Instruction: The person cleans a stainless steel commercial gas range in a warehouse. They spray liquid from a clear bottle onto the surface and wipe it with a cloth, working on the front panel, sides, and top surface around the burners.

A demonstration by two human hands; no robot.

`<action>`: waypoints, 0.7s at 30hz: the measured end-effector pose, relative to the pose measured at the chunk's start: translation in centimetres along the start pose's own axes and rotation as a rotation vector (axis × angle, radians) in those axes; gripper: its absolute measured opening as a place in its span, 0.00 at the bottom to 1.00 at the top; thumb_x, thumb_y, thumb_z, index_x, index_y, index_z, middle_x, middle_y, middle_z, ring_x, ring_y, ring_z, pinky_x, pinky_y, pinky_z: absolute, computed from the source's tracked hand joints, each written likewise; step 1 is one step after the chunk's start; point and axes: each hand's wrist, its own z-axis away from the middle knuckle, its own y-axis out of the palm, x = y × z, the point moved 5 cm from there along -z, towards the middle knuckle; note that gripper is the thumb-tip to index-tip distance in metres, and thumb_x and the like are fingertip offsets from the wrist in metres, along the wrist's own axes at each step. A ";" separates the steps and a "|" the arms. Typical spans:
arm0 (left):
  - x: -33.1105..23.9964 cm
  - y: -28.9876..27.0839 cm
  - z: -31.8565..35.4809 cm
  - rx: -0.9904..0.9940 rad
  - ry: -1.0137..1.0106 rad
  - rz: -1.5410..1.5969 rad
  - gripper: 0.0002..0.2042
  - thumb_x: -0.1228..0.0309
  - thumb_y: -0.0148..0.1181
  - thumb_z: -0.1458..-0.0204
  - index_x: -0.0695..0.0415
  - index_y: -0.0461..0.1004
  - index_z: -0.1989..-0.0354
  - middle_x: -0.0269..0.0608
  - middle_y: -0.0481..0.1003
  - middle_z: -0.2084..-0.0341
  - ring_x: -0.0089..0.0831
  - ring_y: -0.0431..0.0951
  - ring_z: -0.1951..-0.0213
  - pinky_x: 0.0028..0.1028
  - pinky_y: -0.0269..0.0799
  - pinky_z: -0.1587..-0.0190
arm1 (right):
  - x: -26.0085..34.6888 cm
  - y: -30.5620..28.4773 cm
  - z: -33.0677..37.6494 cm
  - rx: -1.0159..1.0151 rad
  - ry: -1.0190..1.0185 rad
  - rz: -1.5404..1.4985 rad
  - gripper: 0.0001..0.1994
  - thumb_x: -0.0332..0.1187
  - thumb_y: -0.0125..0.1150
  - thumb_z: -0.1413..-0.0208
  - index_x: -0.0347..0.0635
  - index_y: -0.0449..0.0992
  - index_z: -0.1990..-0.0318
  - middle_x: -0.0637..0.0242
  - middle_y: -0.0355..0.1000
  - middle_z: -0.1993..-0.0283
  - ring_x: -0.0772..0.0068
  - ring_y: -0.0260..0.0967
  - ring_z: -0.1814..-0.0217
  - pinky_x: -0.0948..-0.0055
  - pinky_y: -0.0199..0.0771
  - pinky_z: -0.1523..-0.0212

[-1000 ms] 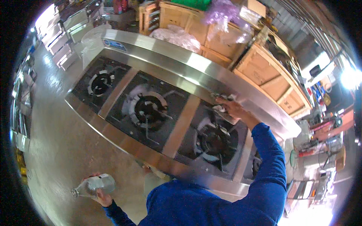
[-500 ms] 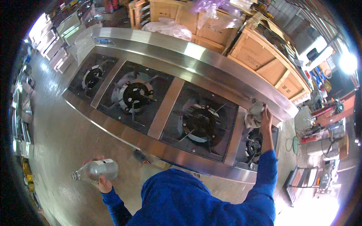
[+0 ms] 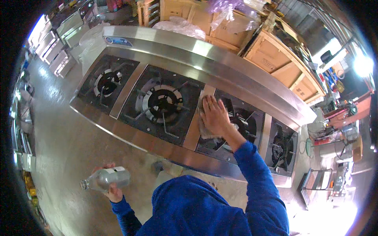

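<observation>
A long stainless steel range (image 3: 138, 143) with several black burner panels stretches in front of me. My right hand (image 3: 215, 118) lies with its fingers extended over a greyish cloth (image 3: 204, 131), pressing it against the steel strip between the two middle panels. Part of the cloth is hidden under the palm. Off the front edge, at lower left, my left hand (image 3: 113, 192) grips a clear bottle (image 3: 103, 179) with a pale label. The bottle lies sideways in the hand, its neck toward the left.
Wooden crates (image 3: 275, 59) stand behind the range's raised back ledge (image 3: 173, 44), with plastic wrap (image 3: 181, 28) by them. Stacked metal panels (image 3: 59, 59) are at far left. A flat trolley (image 3: 315, 187) sits on the floor at right.
My right hand and the cloth have moved left, from the back right corner of the range to the strip between the middle panels. The left hand still holds the bottle.
</observation>
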 end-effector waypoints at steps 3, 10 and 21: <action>0.9 -1.0 -1.2 0.016 -0.024 0.017 0.44 0.47 0.70 0.57 0.52 0.54 0.36 0.44 0.67 0.48 0.42 0.72 0.48 0.51 0.69 0.42 | 1.1 0.5 -0.4 0.060 0.006 0.118 0.30 0.42 0.42 0.39 0.28 0.58 0.35 0.42 0.58 0.33 0.45 0.55 0.32 0.50 0.49 0.31; 3.1 -1.0 -5.1 -0.017 0.002 0.128 0.43 0.48 0.71 0.57 0.53 0.55 0.36 0.42 0.66 0.48 0.43 0.72 0.48 0.51 0.70 0.43 | 3.1 3.3 0.1 0.391 0.086 0.287 0.32 0.46 0.39 0.37 0.26 0.58 0.35 0.40 0.54 0.31 0.46 0.50 0.28 0.47 0.40 0.29; 4.0 0.7 -9.0 0.270 0.027 0.252 0.40 0.49 0.69 0.56 0.55 0.56 0.39 0.46 0.67 0.53 0.41 0.71 0.49 0.48 0.73 0.46 | 4.5 5.2 2.1 0.153 0.154 0.106 0.25 0.39 0.48 0.40 0.35 0.64 0.37 0.49 0.61 0.34 0.51 0.59 0.32 0.51 0.54 0.32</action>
